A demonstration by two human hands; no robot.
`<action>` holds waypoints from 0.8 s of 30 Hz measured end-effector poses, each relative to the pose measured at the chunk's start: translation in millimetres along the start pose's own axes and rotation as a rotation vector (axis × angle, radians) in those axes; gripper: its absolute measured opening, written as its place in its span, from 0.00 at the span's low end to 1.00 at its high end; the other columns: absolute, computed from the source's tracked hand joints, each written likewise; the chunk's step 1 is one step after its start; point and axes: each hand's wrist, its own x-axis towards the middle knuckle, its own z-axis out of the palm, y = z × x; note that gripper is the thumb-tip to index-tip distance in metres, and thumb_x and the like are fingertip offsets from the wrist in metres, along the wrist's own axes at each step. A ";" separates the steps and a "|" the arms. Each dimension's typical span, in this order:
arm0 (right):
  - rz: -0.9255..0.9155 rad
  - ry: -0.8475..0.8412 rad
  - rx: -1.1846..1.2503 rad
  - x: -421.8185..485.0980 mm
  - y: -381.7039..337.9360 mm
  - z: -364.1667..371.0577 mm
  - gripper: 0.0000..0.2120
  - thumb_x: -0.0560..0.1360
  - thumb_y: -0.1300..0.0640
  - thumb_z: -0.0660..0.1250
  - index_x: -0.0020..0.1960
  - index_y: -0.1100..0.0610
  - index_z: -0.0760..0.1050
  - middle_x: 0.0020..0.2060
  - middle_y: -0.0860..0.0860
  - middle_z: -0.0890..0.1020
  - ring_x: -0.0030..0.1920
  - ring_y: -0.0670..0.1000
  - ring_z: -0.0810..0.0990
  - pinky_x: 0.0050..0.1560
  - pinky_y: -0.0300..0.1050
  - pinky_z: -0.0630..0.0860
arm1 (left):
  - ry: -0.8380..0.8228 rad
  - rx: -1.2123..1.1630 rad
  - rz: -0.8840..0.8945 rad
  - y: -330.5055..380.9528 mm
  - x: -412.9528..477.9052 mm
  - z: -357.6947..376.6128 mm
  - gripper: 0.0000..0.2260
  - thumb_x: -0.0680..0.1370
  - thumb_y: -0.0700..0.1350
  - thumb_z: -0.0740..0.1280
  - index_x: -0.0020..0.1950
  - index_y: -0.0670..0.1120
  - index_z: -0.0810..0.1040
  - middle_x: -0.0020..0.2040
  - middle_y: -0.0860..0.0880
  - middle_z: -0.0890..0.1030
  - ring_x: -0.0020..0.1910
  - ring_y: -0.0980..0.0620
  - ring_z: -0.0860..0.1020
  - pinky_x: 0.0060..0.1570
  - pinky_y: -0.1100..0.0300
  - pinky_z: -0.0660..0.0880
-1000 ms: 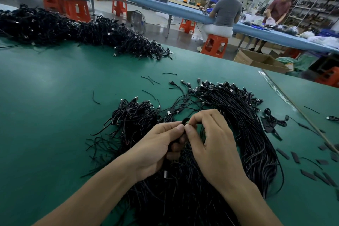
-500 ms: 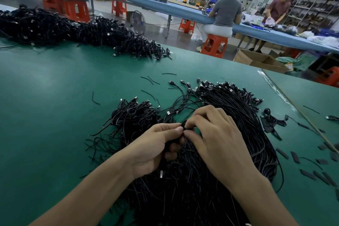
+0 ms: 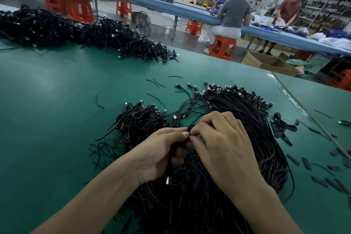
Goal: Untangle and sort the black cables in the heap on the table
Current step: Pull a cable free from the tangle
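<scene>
A heap of black cables (image 3: pixel 190 195) covers the near middle of the green table (image 3: pixel 47 119). Its left part is a tangled clump (image 3: pixel 140 119); to the right lies a straighter bundle (image 3: pixel 252 119) with plugs pointing to the far side. Above the heap, my left hand (image 3: pixel 159 154) grips a black cable whose metal plug (image 3: pixel 168 180) hangs below the palm. My right hand (image 3: pixel 222 144) pinches a small black loop (image 3: pixel 190 129) of that cable at my left thumb tip. Both hands touch at the fingertips.
A long second heap of black cables (image 3: pixel 76 30) lies along the table's far left. Short black ties and flat strips (image 3: pixel 307 163) are scattered at the right. Beyond the table edge stand orange stools, a cardboard box (image 3: pixel 269 62) and two people at a blue bench.
My right hand has shifted slightly back and forth over the heap while both hands keep working the same small loop. The plug under my left palm has dropped a little lower.
</scene>
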 end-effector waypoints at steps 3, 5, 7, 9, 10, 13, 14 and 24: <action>0.052 -0.007 0.022 0.5 -1.4 -0.7 0.05 0.73 0.52 0.72 0.46 0.52 0.81 0.44 0.47 0.79 0.47 0.52 0.76 0.48 0.48 0.75 | -0.004 0.001 0.004 0.9 0.7 0.4 0.09 0.81 0.36 0.60 0.45 0.42 0.78 0.34 0.47 0.74 0.28 0.56 0.66 0.25 0.65 0.60; 0.077 -0.017 0.026 0.2 -3.4 -0.3 0.05 0.73 0.52 0.71 0.46 0.52 0.81 0.43 0.48 0.79 0.46 0.52 0.76 0.47 0.48 0.76 | -0.008 0.007 0.006 0.6 0.8 0.3 0.09 0.81 0.36 0.59 0.45 0.42 0.78 0.34 0.47 0.74 0.28 0.56 0.65 0.25 0.65 0.60; 0.077 -0.019 0.028 -0.8 -6.5 1.0 0.04 0.74 0.53 0.70 0.46 0.53 0.81 0.42 0.48 0.80 0.45 0.53 0.77 0.47 0.49 0.77 | -0.018 0.017 0.012 0.2 1.0 0.8 0.10 0.81 0.36 0.59 0.45 0.43 0.78 0.35 0.47 0.73 0.28 0.56 0.66 0.26 0.65 0.60; 0.071 -0.022 0.029 -1.2 -8.9 1.5 0.04 0.75 0.54 0.69 0.46 0.54 0.81 0.42 0.49 0.80 0.43 0.53 0.77 0.46 0.50 0.78 | -0.026 0.022 0.018 -0.1 1.3 1.2 0.09 0.81 0.36 0.59 0.45 0.42 0.77 0.35 0.48 0.73 0.28 0.56 0.66 0.26 0.65 0.60; 0.073 -0.030 0.030 -1.1 -9.3 1.2 0.04 0.75 0.54 0.69 0.46 0.54 0.80 0.41 0.49 0.80 0.43 0.52 0.77 0.45 0.49 0.78 | -0.027 0.022 0.017 -0.3 1.4 1.0 0.09 0.81 0.36 0.59 0.45 0.42 0.77 0.35 0.48 0.73 0.28 0.56 0.66 0.26 0.65 0.60; 0.075 -0.069 0.033 0.3 -9.2 -0.3 0.03 0.75 0.54 0.68 0.45 0.53 0.79 0.41 0.48 0.79 0.42 0.51 0.77 0.45 0.48 0.78 | -0.027 0.016 0.009 0.0 1.2 0.1 0.08 0.81 0.35 0.60 0.46 0.42 0.76 0.34 0.47 0.74 0.28 0.56 0.66 0.25 0.66 0.60; 0.072 -0.076 0.032 0.8 -9.2 -0.6 0.04 0.75 0.54 0.68 0.45 0.53 0.78 0.41 0.48 0.78 0.42 0.51 0.76 0.44 0.48 0.78 | -0.029 0.013 0.006 0.2 1.2 0.1 0.07 0.81 0.35 0.60 0.46 0.42 0.76 0.34 0.47 0.74 0.28 0.56 0.66 0.25 0.66 0.60; 0.199 -0.048 0.099 -1.3 -14.6 -0.7 0.04 0.75 0.53 0.70 0.45 0.53 0.78 0.38 0.46 0.79 0.40 0.49 0.77 0.40 0.41 0.74 | -0.036 -0.070 -0.026 2.5 1.7 -1.0 0.07 0.80 0.35 0.61 0.46 0.41 0.77 0.34 0.47 0.74 0.27 0.56 0.66 0.23 0.67 0.60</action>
